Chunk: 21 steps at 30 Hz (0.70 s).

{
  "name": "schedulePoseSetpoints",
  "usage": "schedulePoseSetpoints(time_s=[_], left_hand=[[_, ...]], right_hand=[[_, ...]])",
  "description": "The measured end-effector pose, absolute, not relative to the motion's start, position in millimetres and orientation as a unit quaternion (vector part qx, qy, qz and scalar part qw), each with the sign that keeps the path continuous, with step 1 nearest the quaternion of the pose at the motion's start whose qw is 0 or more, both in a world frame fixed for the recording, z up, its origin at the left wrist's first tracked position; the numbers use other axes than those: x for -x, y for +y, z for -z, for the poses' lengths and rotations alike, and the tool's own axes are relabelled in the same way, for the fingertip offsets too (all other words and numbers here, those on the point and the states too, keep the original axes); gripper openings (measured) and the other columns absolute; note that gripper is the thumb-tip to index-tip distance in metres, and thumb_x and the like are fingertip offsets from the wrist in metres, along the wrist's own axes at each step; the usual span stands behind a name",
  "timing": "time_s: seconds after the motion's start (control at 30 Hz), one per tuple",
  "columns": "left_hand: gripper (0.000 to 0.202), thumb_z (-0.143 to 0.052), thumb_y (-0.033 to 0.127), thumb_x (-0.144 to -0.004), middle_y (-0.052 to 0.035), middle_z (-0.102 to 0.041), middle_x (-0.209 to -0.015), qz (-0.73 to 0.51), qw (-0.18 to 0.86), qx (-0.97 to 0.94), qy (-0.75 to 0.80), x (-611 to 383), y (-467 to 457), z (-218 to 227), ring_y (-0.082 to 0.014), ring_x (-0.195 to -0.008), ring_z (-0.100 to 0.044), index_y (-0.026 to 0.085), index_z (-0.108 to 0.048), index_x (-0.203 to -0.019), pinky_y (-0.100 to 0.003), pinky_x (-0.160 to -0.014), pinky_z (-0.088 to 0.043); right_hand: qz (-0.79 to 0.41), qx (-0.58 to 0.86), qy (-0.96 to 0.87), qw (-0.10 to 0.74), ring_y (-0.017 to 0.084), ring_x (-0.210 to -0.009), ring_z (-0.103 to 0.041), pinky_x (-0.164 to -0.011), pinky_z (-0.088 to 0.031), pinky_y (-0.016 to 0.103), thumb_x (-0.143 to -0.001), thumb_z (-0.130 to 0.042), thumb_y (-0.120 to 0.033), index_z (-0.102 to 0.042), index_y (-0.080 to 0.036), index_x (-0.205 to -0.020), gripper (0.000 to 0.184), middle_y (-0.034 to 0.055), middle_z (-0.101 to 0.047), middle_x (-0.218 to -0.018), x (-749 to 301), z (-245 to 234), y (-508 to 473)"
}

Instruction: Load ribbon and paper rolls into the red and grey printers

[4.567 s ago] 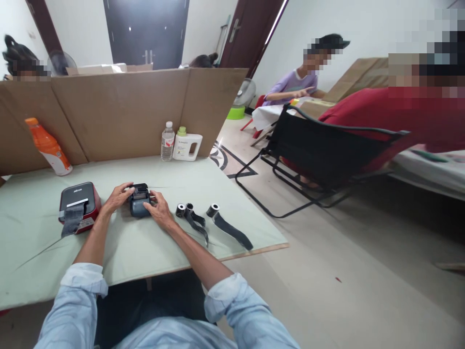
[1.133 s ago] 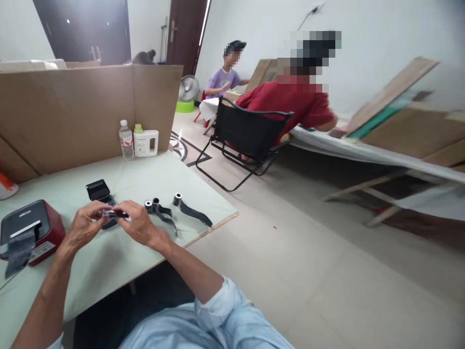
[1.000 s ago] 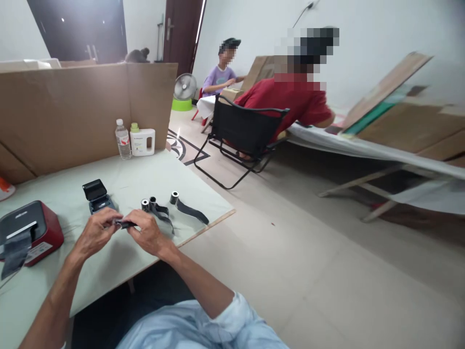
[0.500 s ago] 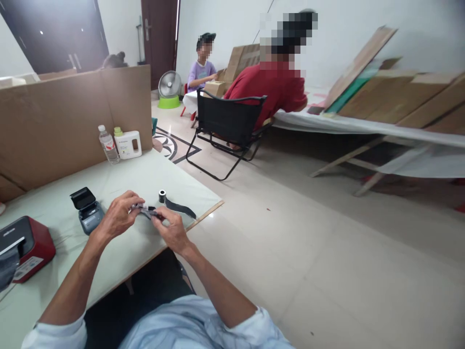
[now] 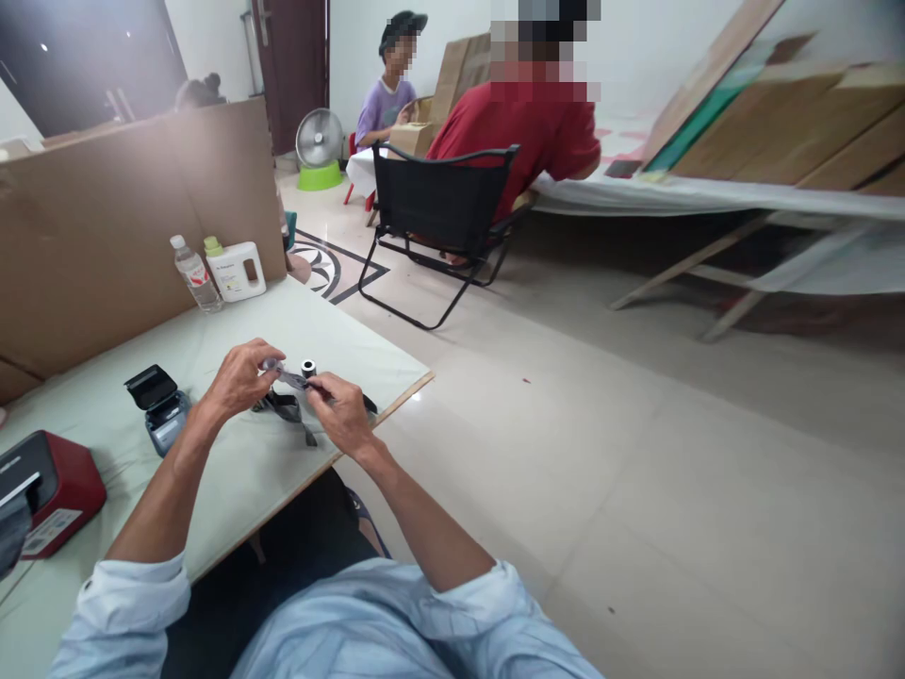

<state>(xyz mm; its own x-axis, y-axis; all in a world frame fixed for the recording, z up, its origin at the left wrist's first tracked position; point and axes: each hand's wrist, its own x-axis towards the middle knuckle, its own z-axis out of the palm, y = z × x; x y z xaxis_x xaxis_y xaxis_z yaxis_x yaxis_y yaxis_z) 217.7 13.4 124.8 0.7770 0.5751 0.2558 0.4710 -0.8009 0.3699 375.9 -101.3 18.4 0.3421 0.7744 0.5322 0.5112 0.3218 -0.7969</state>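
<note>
My left hand (image 5: 244,382) is closed around a small clear roll-like piece (image 5: 272,364), partly covered by the fingers. From it a dark, shiny strip (image 5: 292,379) runs to my right hand (image 5: 340,410), which pinches its other end. Below the hands, more dark ribbon (image 5: 287,407) hangs in a loop, its loose end near the table's front edge. Just behind the right fingers stands a small black roll with a white core (image 5: 309,367). To the left of my left hand is a small blue-grey label printer (image 5: 168,420) with its black lid raised.
A red and black device (image 5: 67,481) sits on the pale table (image 5: 353,339) at left. Farther back are a water bottle (image 5: 196,275) and a white jug (image 5: 238,273) before a cardboard panel (image 5: 127,207). Beyond, a person in red sits on a black chair (image 5: 442,198).
Both hands have lifted slightly, with the strip still between them. A loop of dark ribbon now shows hanging beneath them. The camera view has tilted down a little.
</note>
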Motion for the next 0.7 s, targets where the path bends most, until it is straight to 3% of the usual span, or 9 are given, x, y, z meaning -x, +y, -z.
schedulePoseSetpoints(time_s=[0.17, 0.37, 0.57, 0.7], left_hand=[[0.033, -0.061, 0.012, -0.08, -0.0078, -0.078, -0.1, -0.124, 0.128, -0.934, 0.309, -239, 34, -109, -0.019, -0.082, -0.069, 0.017, -0.081, -0.106, -0.031, -0.085, -0.055], [0.045, -0.066, 0.021, -0.079, -0.0092, -0.078, -0.116, -0.067, 0.149, -0.927, 0.338, -239, 44, -92, -0.023, -0.094, -0.072, 0.017, -0.076, -0.122, -0.036, -0.093, -0.056], [0.061, -0.071, 0.046, -0.082, -0.0125, -0.077, -0.119, -0.083, 0.203, -0.881, 0.418, -187, 35, -81, -0.0266, -0.099, -0.072, 0.017, -0.065, -0.136, -0.04, -0.089, -0.058], [0.06, -0.068, 0.039, -0.08, -0.0134, -0.077, -0.119, -0.07, 0.21, -0.871, 0.44, -167, 24, -73, -0.0282, -0.103, -0.072, 0.015, -0.065, -0.135, -0.042, -0.093, -0.057]], right_hand=[[-0.062, 0.63, -0.581, 0.511, 0.02, -0.089, -0.072, -0.081, -0.051, 0.028, -0.098, -0.052, -0.02, -0.077, -0.02, -0.103, 0.026, 0.0086, -0.079, -0.1, -374, -8, -96], [-0.077, 0.702, -0.575, 0.413, 0.02, -0.081, -0.07, -0.069, -0.043, 0.027, -0.098, -0.056, -0.019, -0.078, -0.022, -0.094, 0.022, 0.0082, -0.078, -0.097, -373, 9, -92], [-0.111, 0.684, -0.568, 0.443, 0.02, -0.083, -0.067, -0.072, -0.044, 0.027, -0.093, -0.058, -0.016, -0.078, -0.023, -0.093, 0.021, 0.0076, -0.076, -0.096, -375, 22, -91], [-0.133, 0.663, -0.569, 0.468, 0.019, -0.079, -0.064, -0.07, -0.042, 0.026, -0.091, -0.057, -0.018, -0.075, -0.022, -0.083, 0.021, 0.0053, -0.075, -0.087, -371, 20, -89]])
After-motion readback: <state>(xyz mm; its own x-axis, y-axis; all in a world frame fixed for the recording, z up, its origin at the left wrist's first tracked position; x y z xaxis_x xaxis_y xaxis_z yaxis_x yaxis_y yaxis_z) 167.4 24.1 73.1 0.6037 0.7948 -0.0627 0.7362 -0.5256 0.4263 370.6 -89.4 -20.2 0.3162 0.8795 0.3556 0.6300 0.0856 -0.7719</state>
